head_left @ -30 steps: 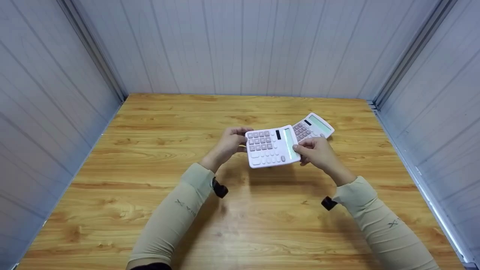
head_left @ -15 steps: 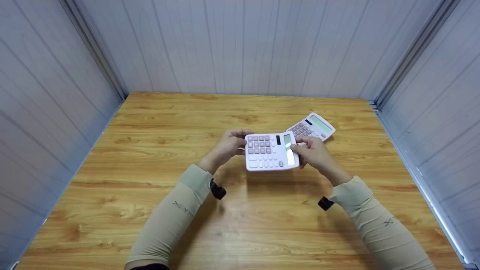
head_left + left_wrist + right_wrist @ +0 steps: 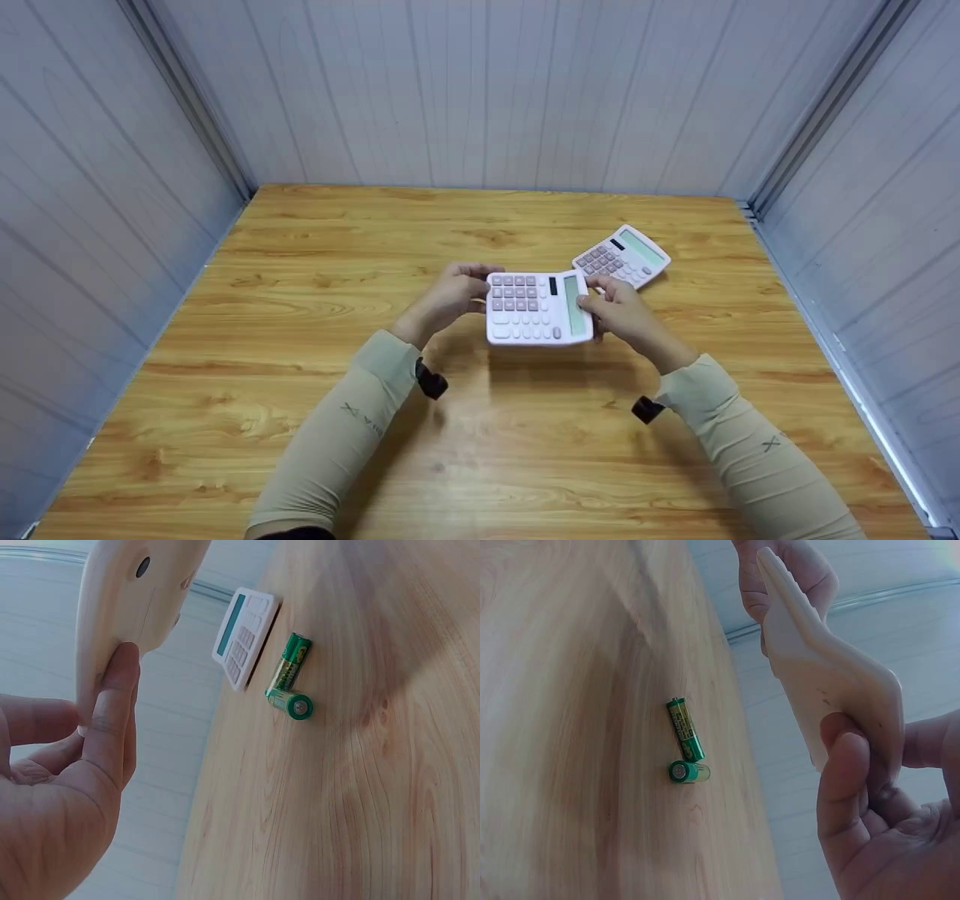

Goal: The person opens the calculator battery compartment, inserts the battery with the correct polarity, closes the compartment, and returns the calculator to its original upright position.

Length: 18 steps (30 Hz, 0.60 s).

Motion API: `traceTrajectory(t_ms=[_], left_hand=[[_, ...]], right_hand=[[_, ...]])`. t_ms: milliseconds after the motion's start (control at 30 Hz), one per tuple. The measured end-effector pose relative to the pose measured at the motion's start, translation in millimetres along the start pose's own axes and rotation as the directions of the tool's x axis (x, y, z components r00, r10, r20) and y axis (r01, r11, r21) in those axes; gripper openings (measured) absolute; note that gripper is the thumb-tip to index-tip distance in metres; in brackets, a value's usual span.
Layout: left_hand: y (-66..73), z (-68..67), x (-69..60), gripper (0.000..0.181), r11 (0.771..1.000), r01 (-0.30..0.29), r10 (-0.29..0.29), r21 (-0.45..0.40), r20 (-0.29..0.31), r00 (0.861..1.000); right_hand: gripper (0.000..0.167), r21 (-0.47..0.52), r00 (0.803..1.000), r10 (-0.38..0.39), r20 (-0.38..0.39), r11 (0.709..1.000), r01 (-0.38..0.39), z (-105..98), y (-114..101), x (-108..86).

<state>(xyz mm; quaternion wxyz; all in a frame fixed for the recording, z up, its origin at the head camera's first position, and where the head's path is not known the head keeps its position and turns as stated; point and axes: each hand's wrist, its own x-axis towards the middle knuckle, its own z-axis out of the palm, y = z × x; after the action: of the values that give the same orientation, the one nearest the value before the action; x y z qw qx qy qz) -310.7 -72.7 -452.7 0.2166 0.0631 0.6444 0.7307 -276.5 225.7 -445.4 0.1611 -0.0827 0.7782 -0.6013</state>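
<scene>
A white calculator (image 3: 525,322) with pinkish number keys is held above the table between both hands, key side up and display toward the right. My left hand (image 3: 448,296) grips its keypad end; in the left wrist view the fingers (image 3: 109,709) press its underside with the thumb opposite. At the display end my right hand (image 3: 626,315) pinches it, thumb on top and fingertips (image 3: 847,757) beneath. Two green batteries (image 3: 292,664) lie touching on the table, seen in both wrist views; in the head view the held calculator hides them.
A second, similar calculator (image 3: 630,255) lies on the wooden table (image 3: 337,240) behind my right hand, turned at an angle. Pale panel walls (image 3: 480,90) close off the back and both sides.
Both hands have drawn the held calculator slightly toward me and left, and it has turned more level. More of the second calculator now shows. Both hands keep their grip.
</scene>
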Motion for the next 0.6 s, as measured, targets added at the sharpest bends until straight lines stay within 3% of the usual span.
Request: traceTrajectory(t_ms=[367,600], left_hand=[[-1.0,2.6,-2.0,0.047,1.000,0.014,-0.014,0.026,-0.007,1.000],[-2.1,6.4,-4.9,0.046,0.982,-0.083,0.088,0.170,-0.017,0.996]], right_hand=[[0.046,0.086,0.995,0.020,-0.100,0.996,-0.011,0.3,-2.6,0.3],[0.045,0.136,0.991,0.011,-0.137,0.991,0.007,-3.0,-3.0,-1.4]])
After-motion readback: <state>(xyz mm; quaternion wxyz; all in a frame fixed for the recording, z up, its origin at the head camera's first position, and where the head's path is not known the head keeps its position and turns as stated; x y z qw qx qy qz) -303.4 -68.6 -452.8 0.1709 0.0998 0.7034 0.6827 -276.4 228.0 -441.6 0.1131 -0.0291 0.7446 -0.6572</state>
